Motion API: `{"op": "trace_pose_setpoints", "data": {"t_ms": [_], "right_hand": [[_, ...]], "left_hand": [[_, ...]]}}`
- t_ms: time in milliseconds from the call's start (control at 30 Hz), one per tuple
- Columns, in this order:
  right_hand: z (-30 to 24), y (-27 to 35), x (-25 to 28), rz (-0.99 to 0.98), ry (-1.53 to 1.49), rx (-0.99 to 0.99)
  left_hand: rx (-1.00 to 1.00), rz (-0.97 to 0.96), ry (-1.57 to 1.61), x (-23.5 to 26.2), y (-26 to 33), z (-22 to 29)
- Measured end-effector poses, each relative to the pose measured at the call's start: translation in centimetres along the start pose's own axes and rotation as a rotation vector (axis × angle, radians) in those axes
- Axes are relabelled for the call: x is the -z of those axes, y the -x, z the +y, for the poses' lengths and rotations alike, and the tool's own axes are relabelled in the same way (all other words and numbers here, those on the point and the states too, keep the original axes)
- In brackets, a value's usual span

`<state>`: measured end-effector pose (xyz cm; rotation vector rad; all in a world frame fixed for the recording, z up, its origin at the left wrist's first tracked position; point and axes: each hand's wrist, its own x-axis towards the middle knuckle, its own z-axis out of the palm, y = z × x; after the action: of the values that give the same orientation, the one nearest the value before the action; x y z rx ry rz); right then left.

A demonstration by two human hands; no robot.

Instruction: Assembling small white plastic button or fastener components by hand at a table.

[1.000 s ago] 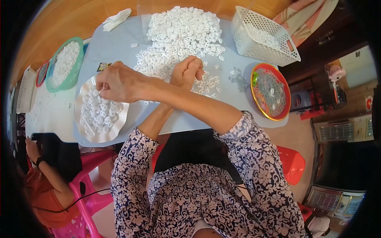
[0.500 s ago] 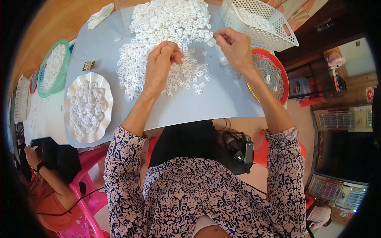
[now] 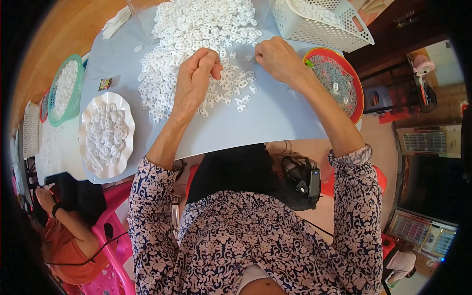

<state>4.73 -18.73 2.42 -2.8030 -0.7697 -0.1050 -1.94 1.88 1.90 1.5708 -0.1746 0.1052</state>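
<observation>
A large heap of small white plastic pieces with holes spreads over the pale blue table. Above the heap's near part is my left hand, its fingers curled and pinched together; whatever they hold is hidden. My right hand is closed too, knuckles up, just right of the loose pieces, and its fingertips are turned out of sight. Beside my right forearm stands a red bowl full of thin grey metal parts, with one white piece and a bit of green among them.
On the left sits a white scalloped plate of white pieces, near a small dark packet. A white perforated basket stands at the far right. Further left are a green basket and a person in orange on a pink chair.
My right hand has moved left and its fingers have turned under. The green bit in the red bowl has come into sight. My left hand stays pinched over the heap. The whole view has shifted slightly.
</observation>
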Motion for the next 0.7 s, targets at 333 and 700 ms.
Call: {"op": "trace_pose_setpoints", "data": {"t_ms": [333, 700], "right_hand": [[-1.8, 0.5, 0.4, 0.001, -0.051, 0.04], [-1.8, 2.3, -1.8, 0.23, -0.241, -0.05]], "left_hand": [[-0.014, -0.027, -0.09, -0.2, 0.1, -0.1], [-0.3, 0.003, -0.497, -0.7, -1.9, 0.8]]}}
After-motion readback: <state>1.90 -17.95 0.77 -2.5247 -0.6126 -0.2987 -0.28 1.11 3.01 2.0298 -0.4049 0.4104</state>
